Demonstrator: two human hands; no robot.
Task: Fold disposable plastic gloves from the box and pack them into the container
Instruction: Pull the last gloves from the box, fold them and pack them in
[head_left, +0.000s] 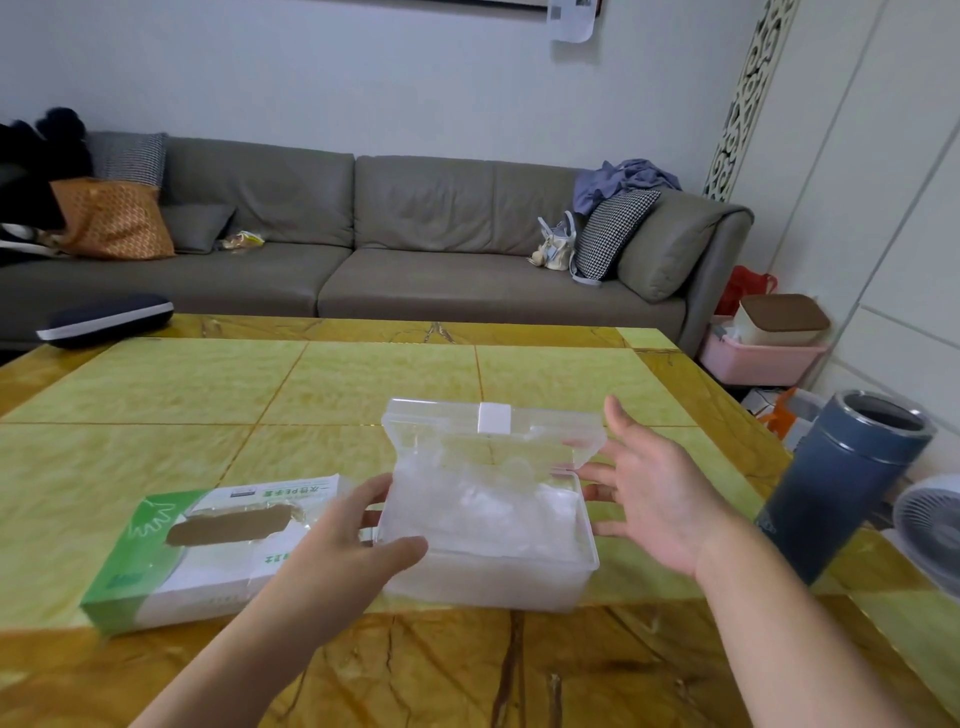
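Container (519, 566) at desk (363, 379) centre, lid (493, 426) raised, gloves (488, 504) packed inside, left hand (358, 540) gripping its left wall, right hand (654, 493) spread just beside its right end, box (208, 551) to its left, flask (847, 483) to its right.

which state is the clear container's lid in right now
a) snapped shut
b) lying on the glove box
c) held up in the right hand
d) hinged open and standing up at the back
d: the lid stands open behind the clear container, which has crumpled plastic gloves inside.
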